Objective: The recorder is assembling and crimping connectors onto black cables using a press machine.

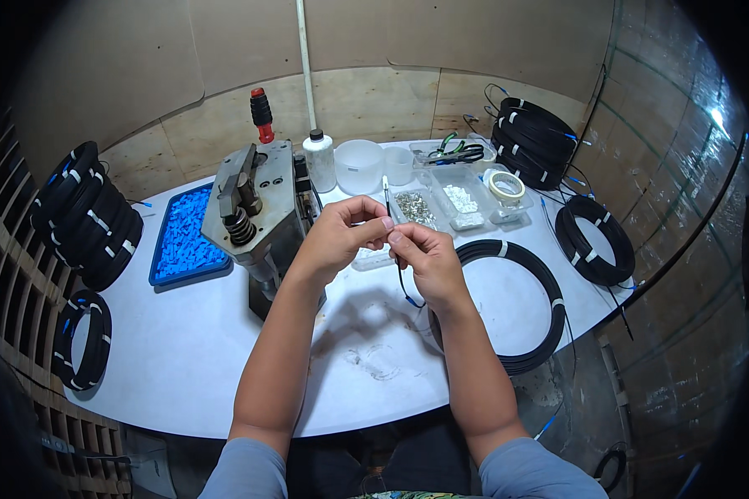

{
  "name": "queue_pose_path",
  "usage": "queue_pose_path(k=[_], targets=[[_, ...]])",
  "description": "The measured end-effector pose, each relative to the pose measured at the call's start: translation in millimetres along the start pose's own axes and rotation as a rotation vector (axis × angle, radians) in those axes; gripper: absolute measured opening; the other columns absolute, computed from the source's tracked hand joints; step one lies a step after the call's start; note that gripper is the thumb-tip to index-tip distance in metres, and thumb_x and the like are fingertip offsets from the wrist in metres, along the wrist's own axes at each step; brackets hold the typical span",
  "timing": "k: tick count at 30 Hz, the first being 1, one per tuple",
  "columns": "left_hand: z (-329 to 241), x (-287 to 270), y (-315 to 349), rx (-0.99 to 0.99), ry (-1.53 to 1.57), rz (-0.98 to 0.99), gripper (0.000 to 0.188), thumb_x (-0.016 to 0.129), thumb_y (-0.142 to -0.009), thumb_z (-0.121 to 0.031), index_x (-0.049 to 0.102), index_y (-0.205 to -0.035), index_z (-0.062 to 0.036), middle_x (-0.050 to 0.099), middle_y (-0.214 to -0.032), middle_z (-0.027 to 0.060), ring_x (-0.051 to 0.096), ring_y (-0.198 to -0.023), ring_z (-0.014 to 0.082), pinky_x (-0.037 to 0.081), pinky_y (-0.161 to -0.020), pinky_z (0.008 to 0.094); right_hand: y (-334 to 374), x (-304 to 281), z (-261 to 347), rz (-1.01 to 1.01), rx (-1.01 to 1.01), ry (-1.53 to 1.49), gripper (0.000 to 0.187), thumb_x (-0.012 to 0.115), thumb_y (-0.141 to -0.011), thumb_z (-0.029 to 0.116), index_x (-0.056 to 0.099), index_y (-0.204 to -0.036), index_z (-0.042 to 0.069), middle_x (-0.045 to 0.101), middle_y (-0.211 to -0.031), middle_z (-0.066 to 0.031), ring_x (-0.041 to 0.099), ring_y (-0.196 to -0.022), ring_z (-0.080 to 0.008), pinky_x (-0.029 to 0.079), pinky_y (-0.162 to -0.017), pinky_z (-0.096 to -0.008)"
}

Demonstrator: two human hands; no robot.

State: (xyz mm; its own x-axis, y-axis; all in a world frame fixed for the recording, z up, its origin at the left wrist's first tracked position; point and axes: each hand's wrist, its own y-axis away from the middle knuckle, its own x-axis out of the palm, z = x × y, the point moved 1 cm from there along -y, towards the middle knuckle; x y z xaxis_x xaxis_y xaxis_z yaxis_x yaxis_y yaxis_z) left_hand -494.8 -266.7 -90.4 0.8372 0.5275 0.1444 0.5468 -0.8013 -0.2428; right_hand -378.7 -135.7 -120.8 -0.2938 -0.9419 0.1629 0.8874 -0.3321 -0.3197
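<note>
Above the middle of the table, my two hands meet on a thin black cable (403,279). A slim white tip (385,185) points up from between the fingers. My left hand (341,237) is closed, with thumb and fingers pinching just below that tip. Close against it, my right hand (431,259) pinches the cable a little lower. A small blue piece (413,302) shows on the cable under my right hand. Beside my right forearm lies a large black cable coil (555,287), bound with white ties. The fingers hide the exact grip points.
A metal hand press (262,195) stands left of my hands, beside a blue tray (193,281) of small blue parts. Behind are a white bottle (318,162), a white tub (358,166), boxes with small metal parts (414,208) and white parts (460,201), and tape (506,185). Coil stacks (87,220) (534,145) flank the table.
</note>
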Motion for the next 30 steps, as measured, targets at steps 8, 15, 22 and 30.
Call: queue_pose_path(k=[8,15,22,30], targets=[[-1.8,-0.6,1.0,-0.002,-0.012,0.009,0.014,0.074,-0.091,-0.011,0.066,-0.096,-0.0021,0.067,-0.086,0.0032,0.061,-0.076,0.0115,0.051,-0.071,0.0266,0.3,-0.7,2.1,0.031,-0.017,0.020,0.018,0.065,-0.101,0.016,0.074,-0.103,0.000,0.066,-0.083,0.0020,0.051,-0.072,-0.0039,0.041,-0.065,-0.0213],[-3.1,0.1,0.9,0.025,-0.020,0.023,0.013,0.075,-0.090,-0.010,0.066,-0.095,-0.0014,0.066,-0.085,0.0034,0.059,-0.075,0.0117,0.049,-0.070,0.0272,0.6,0.4,4.1,0.062,-0.028,0.021,0.020,0.064,-0.102,0.018,0.073,-0.104,0.001,0.068,-0.088,0.0020,0.050,-0.074,-0.0043,0.041,-0.067,-0.0212],[-5.1,-0.2,1.9,0.031,-0.022,0.024,0.014,0.076,-0.089,-0.010,0.066,-0.095,-0.0016,0.066,-0.086,0.0029,0.059,-0.075,0.0114,0.049,-0.071,0.0269,0.3,2.0,4.8,0.069,-0.019,0.043,0.023,0.063,-0.103,0.022,0.073,-0.104,0.002,0.068,-0.089,0.0026,0.048,-0.073,-0.0036,0.039,-0.065,-0.0212],[-6.4,2.9,2.2,0.041,-0.027,0.031,0.015,0.077,-0.088,-0.011,0.066,-0.095,-0.0023,0.066,-0.085,0.0023,0.059,-0.076,0.0105,0.049,-0.071,0.0268,-0.7,-2.0,2.9,0.073,-0.045,0.078,0.023,0.063,-0.104,0.023,0.073,-0.105,0.002,0.065,-0.086,0.0042,0.046,-0.072,-0.0035,0.037,-0.064,-0.0209]])
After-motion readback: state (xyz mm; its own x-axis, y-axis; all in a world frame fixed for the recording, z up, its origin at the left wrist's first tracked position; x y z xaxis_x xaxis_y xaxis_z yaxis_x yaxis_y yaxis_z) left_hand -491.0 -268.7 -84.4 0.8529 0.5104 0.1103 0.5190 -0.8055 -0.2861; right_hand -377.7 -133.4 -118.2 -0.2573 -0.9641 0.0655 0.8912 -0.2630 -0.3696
